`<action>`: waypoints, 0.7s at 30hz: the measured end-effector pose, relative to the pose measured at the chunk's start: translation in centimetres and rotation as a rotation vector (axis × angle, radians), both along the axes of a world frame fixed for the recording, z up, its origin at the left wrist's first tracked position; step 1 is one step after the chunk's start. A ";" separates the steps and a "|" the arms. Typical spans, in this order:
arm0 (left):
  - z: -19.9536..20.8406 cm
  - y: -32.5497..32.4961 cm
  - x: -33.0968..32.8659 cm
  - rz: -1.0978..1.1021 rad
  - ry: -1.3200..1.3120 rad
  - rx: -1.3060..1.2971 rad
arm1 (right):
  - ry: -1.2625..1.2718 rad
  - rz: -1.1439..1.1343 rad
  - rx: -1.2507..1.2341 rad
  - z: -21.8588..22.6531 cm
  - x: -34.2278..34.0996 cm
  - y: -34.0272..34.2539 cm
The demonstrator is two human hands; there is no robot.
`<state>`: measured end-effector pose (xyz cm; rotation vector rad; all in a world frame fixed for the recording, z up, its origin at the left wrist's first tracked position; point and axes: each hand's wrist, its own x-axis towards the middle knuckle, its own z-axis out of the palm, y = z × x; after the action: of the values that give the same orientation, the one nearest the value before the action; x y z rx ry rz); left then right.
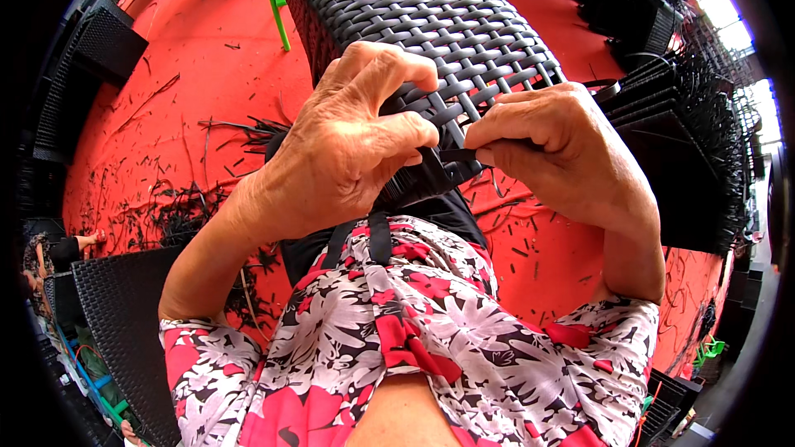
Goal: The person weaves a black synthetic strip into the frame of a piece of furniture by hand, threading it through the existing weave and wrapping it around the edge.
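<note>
- While I view this remotely through the head camera, the patterned blouse [447,306] fills the near field; no lettering is legible on it.
- Right hand [571,145]: narrow, thumb and forefinger pinching a flat black strip [454,156], presumably to keep it taut and controlled.
- Left hand [352,145]: forefinger bent and apart from the thumb at the same end; I cannot tell whether its lower, partly hidden fingers grip the strip.
- The strip lies at the near end of a black basket-weave furniture piece [431,0], which extends away from the wearer; I judge this keeps the loose, gapped edge within reach of both hands.
- Beyond, strip offcuts [178,215] litter the red floor covering [530,273], probably trimmings.
- At right, stacked dark woven panels [662,157] stand apart, likely set aside; farther off, a green furniture leg [279,21].
- I can read no brand, label or writing.
</note>
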<state>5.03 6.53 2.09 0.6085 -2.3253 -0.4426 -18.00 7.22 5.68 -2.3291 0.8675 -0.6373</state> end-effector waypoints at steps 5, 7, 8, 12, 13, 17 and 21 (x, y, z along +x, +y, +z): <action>0.5 -0.5 -0.2 -0.029 -0.062 -0.023 | 0.024 0.025 -0.004 0.1 0.3 0.3; 0.6 -0.5 -0.1 -0.028 -0.071 -0.022 | 0.014 0.056 0.002 -0.6 0.6 0.1; 0.7 -0.5 -0.1 -0.027 -0.070 -0.024 | 0.010 0.071 0.005 -0.8 0.8 0.1; 0.1 0.7 0.1 0.237 0.145 -0.120 | -0.007 0.013 0.015 -0.2 1.6 0.3; -0.3 1.7 0.2 0.338 0.192 -0.112 | 0.019 -0.022 -0.039 -0.3 1.8 0.5; -2.2 3.9 -0.5 0.284 0.261 0.116 | 0.047 -0.067 -0.156 -0.9 2.2 1.2; -1.9 4.3 -0.8 0.357 0.129 0.217 | 0.027 -0.021 -0.179 -0.9 2.4 1.1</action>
<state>4.22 10.85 0.17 1.0459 -2.0060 -0.5501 -15.57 8.34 4.79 -2.4957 0.8807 -0.7202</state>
